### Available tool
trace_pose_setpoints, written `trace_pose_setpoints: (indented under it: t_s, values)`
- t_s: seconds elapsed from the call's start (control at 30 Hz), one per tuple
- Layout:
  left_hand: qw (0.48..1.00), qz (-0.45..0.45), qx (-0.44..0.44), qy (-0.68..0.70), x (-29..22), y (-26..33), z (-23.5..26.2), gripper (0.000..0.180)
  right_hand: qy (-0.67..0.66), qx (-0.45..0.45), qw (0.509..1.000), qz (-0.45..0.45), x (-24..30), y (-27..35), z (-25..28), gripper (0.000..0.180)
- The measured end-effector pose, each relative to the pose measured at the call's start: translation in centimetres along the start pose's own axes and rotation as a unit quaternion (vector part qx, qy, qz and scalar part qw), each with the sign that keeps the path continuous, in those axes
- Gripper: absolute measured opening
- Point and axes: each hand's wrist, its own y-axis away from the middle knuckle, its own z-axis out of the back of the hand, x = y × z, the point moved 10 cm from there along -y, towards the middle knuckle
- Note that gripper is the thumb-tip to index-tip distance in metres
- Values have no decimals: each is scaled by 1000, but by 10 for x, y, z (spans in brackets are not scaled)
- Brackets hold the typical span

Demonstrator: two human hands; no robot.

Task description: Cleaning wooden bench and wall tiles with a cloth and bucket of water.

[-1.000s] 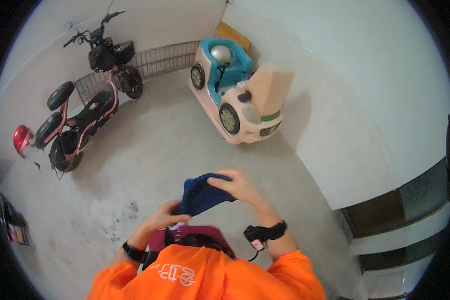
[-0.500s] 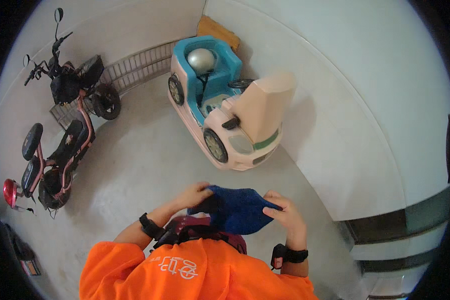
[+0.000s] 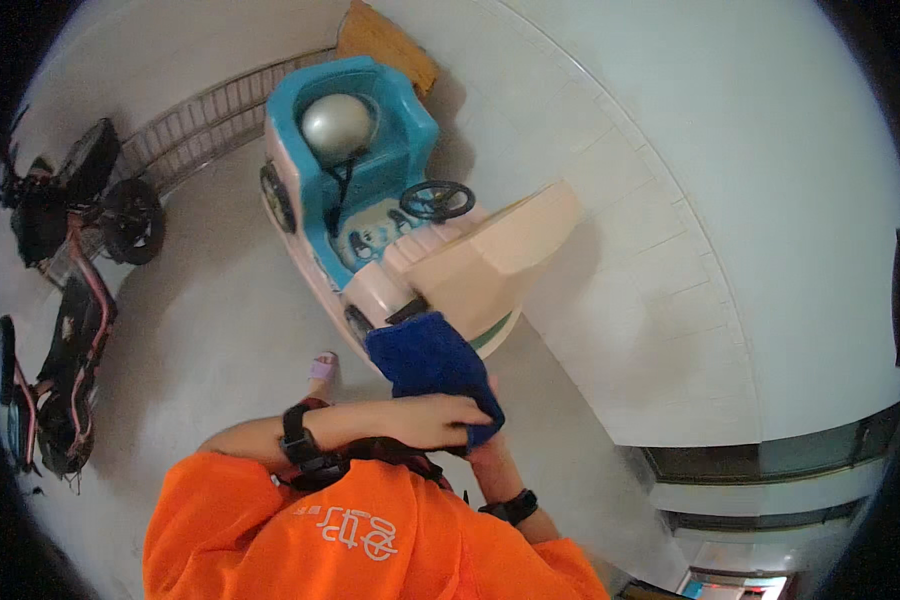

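Note:
A dark blue cloth point(image 3: 430, 358) is spread over my right hand point(image 3: 486, 450), just in front of the toy car's nose. It hides most of the right hand's fingers; only the wrist side and a little skin at the cloth's edge show. My left hand point(image 3: 438, 420) reaches across my body, its fingers closed on the cloth's near edge by the right wrist. The cloth's far end reaches over the front corner of a ride-on toy car point(image 3: 385, 285), which is pale pink outside with a blue seat; I cannot tell if they touch.
A silver ball-shaped object point(image 3: 337, 128) rests in the car's seat, behind a black steering wheel point(image 3: 437, 200). An electric scooter point(image 3: 75, 330) stands at the left. A metal rack point(image 3: 205, 110) and a yellow-brown board point(image 3: 388, 45) are by the back wall. A pink sandal point(image 3: 324, 364) shows below.
Both hands held the cloth apart before; now the left has crossed over to the right wrist and the cloth covers the right hand. My view has shifted closer to the car.

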Motion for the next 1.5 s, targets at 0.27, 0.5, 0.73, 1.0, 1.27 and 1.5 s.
trace_pose_setpoints:
  t_s: [0.27, 0.5, 0.73, 1.0, 1.27, 1.5]
  values:
    - [985, 2, 102, 137, -1, -2, 111, 58, 181, -160, 910, 337, 174, -3, -77, 59]
    - [931, 255, -163, 207, 127, 86, 203, 38, 912, -254, 279, 159, 209, -130, -55, 70]
    - [821, 394, -386, 145, 148, 178, 244, 35, 894, -350, 237, 147, 354, -206, -4, 74]
    - [781, 437, -403, 191, 146, 156, 225, 37, 866, -353, 322, 145, 465, -245, 43, 75]
    - [862, 395, -282, 144, 182, 83, 265, 35, 921, -221, 235, 216, 334, -209, -29, 65]
    - [896, 383, -182, 133, 246, 83, 318, 34, 942, 74, 327, 13, 171, -231, -86, 41]
